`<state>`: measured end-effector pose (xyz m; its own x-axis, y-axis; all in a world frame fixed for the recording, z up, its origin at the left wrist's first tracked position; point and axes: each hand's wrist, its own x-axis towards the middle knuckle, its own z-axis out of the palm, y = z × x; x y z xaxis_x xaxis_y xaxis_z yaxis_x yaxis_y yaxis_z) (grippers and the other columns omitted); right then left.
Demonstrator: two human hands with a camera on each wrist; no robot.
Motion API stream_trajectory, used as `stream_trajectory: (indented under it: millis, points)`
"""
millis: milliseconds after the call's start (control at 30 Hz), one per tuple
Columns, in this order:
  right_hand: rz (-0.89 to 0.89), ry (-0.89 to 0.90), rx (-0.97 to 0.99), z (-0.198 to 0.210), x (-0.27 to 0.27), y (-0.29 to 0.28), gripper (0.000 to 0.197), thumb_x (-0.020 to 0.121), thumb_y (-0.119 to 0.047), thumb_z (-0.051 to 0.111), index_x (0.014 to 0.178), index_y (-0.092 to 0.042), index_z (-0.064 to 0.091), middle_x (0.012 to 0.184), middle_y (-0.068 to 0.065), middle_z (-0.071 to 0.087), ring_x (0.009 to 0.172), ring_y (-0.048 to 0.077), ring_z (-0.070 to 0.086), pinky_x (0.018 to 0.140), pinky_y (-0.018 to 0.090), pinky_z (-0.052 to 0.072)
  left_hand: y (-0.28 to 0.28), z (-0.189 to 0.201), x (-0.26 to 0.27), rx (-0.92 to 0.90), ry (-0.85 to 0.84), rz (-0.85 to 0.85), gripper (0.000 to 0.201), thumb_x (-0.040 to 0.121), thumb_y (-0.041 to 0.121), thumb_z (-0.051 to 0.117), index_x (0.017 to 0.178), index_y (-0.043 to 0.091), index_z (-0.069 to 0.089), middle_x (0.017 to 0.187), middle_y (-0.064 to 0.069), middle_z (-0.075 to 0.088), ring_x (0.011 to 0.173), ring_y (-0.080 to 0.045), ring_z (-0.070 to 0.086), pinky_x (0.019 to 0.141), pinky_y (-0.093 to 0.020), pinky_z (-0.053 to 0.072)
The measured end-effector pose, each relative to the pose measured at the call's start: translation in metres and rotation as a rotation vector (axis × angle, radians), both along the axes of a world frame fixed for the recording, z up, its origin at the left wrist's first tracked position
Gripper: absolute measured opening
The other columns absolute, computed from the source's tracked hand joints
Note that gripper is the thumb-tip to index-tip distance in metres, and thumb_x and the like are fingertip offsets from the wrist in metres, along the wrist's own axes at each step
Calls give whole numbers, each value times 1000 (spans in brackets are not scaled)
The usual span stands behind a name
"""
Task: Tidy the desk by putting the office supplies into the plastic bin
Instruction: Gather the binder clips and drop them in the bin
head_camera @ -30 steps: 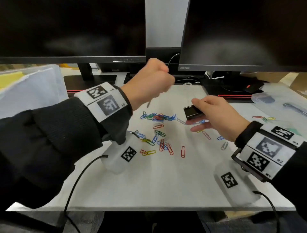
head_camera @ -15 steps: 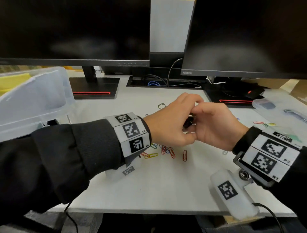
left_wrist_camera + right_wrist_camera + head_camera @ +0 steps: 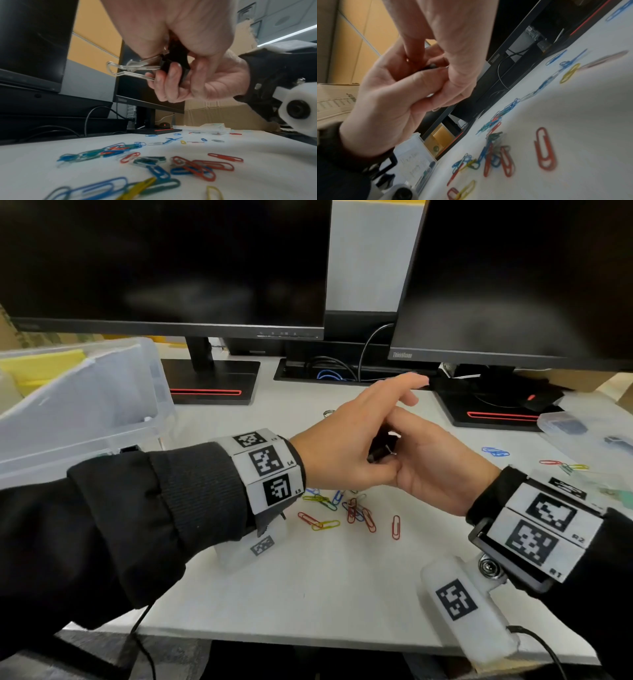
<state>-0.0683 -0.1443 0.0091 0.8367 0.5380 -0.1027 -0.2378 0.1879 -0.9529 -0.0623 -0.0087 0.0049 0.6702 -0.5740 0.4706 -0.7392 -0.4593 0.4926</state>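
Observation:
A black binder clip point(image 3: 378, 451) hangs above the desk between my two hands. My right hand point(image 3: 438, 470) grips its black body point(image 3: 175, 59) with curled fingers, and the silver wire handles point(image 3: 130, 67) stick out to the left. My left hand point(image 3: 342, 446) meets it from the left; its thumb point(image 3: 423, 81) pinches the clip point(image 3: 431, 66), while its index and middle fingers stretch out over the right hand. Several coloured paper clips point(image 3: 352, 510) lie scattered on the white desk under both hands. The clear plastic bin point(image 3: 102, 392) stands at the far left.
Two dark monitors on black stands point(image 3: 212, 378) close off the back, with cables between them. More paper clips point(image 3: 495, 451) and a small clear case point(image 3: 561, 422) lie at the right. The desk's front edge point(image 3: 308, 642) runs close below my wrists.
My left hand came down from a raised fist to my right hand and the binder clip. Since half a second ago its upper fingers have stretched out. The right hand has risen slightly.

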Motion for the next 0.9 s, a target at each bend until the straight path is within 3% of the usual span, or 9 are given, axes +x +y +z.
stream_trajectory:
  millis: [133, 333, 467, 533, 667, 733, 767, 833, 900]
  points:
    - [-7, -6, -6, 3, 4, 5, 33, 97, -23, 36, 113, -8, 60, 94, 5, 68, 82, 10, 68, 65, 23, 56, 9, 2, -1, -28, 47, 72, 88, 79, 17, 70, 148, 15, 15, 143, -1, 44, 121, -11, 52, 99, -20, 44]
    - [68, -13, 10, 1, 6, 15, 34, 96, -17, 33, 107, -14, 65, 97, 6, 66, 88, 21, 63, 77, 39, 52, 22, 9, -3, -75, 153, 54, 116, 61, 23, 85, 148, 18, 8, 150, -3, 34, 106, -5, 59, 96, -15, 44]
    - [32, 40, 57, 3, 6, 28, 27, 92, -14, 37, 100, -7, 62, 89, 9, 62, 73, 16, 65, 57, 29, 56, 30, 3, -4, -48, 123, 71, 123, 54, 31, 88, 148, 20, 9, 146, -1, 36, 117, -6, 51, 99, -13, 41]
    - [3, 55, 43, 2, 8, 35, 26, 91, -14, 39, 99, -6, 62, 90, 11, 62, 74, 17, 66, 56, 30, 56, 34, 1, -5, -18, 112, 73, 122, 54, 33, 88, 148, 17, 11, 141, -2, 37, 116, -3, 45, 97, -4, 35]
    - [-3, 89, 49, -2, 12, 48, 25, 90, -6, 37, 90, 8, 58, 92, 16, 50, 85, 26, 58, 66, 32, 57, 44, 9, -6, -52, 64, 168, 93, 71, 34, 77, 144, 13, 24, 141, -4, 36, 121, 4, 31, 91, 7, 26]
    - [-33, 87, 75, -3, 13, 52, 25, 91, -5, 41, 79, 3, 61, 93, 17, 51, 86, 25, 59, 70, 30, 59, 51, 13, -6, -102, -39, 330, 66, 85, 40, 61, 140, 14, 35, 139, -3, 39, 118, 2, 33, 91, 5, 26]
    - [-54, 110, 99, -2, 13, 53, 21, 92, -7, 42, 89, 1, 61, 96, 17, 52, 85, 23, 61, 66, 28, 59, 54, 15, -6, -140, -43, 451, 59, 89, 42, 56, 138, 14, 38, 138, -1, 41, 117, 1, 35, 89, 3, 29]
    - [-101, 146, 155, -2, 14, 55, 19, 92, -8, 42, 106, 1, 51, 102, 17, 53, 84, 24, 64, 61, 24, 58, 60, 14, -6, -203, 97, 674, 54, 90, 42, 52, 135, 15, 41, 133, 0, 44, 116, -6, 43, 86, -9, 34]
    - [-138, 151, 194, -3, 14, 57, 16, 92, -5, 41, 107, -2, 47, 102, 19, 53, 86, 27, 64, 61, 25, 59, 65, 11, -6, -262, 367, 735, 49, 89, 41, 55, 128, 13, 47, 122, 0, 53, 107, -12, 53, 81, -22, 43]
